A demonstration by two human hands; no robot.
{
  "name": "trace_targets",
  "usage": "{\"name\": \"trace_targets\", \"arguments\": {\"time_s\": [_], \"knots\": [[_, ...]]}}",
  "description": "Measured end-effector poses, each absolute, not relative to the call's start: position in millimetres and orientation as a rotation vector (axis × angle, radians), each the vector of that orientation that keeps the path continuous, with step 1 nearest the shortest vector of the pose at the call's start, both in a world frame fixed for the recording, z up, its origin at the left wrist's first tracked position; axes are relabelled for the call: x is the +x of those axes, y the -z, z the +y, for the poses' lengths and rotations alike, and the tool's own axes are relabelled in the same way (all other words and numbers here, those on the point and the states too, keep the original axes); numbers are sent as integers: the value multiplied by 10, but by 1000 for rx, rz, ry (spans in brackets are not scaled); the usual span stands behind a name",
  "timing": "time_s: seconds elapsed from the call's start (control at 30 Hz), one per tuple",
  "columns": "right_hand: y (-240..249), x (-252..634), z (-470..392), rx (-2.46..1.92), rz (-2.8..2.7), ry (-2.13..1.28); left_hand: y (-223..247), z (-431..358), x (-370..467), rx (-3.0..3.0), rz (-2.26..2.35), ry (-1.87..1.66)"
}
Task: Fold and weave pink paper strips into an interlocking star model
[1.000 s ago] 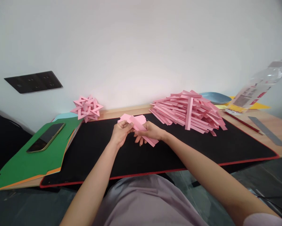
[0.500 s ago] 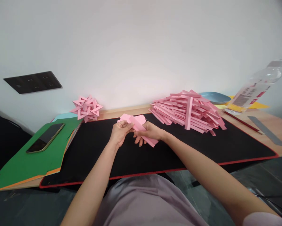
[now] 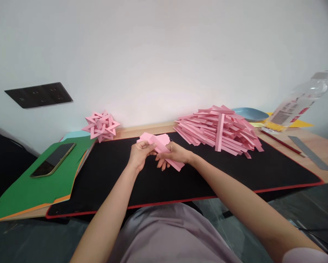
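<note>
Pink folded paper strips [image 3: 160,145] cross each other between my two hands, above the black mat [image 3: 111,182]. My left hand [image 3: 139,154] pinches their left part between thumb and fingers. Gripping the strips from the right is my right hand [image 3: 175,152], its thumb on top and some fingers showing beneath. One strip sticks out toward the lower right, past the right fingers. The far ends of the held paper fan out beyond my fingertips. Exactly how the strips are joined is hidden by my fingers.
A large pile of pink strips [image 3: 218,128] lies at the back right. A pink paper star [image 3: 100,126] stands back left. A phone [image 3: 53,160] rests on green paper [image 3: 43,190]. Rightward are a blue dish [image 3: 251,114], bottle [image 3: 298,102], red pencil [image 3: 283,141] and ruler [image 3: 310,153].
</note>
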State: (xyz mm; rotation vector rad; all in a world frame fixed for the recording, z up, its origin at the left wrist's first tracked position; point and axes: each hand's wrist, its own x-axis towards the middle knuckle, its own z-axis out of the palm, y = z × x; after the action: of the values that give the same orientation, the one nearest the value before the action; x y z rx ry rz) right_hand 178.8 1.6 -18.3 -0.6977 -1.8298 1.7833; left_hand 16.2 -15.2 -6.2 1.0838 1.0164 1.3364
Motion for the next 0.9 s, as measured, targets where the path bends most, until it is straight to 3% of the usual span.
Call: {"name": "trace_targets", "arguments": {"time_s": [0.9], "knots": [[178,1742,26,-767,-1753,-1700,82,-153,180,1089,1044,-1373]]}}
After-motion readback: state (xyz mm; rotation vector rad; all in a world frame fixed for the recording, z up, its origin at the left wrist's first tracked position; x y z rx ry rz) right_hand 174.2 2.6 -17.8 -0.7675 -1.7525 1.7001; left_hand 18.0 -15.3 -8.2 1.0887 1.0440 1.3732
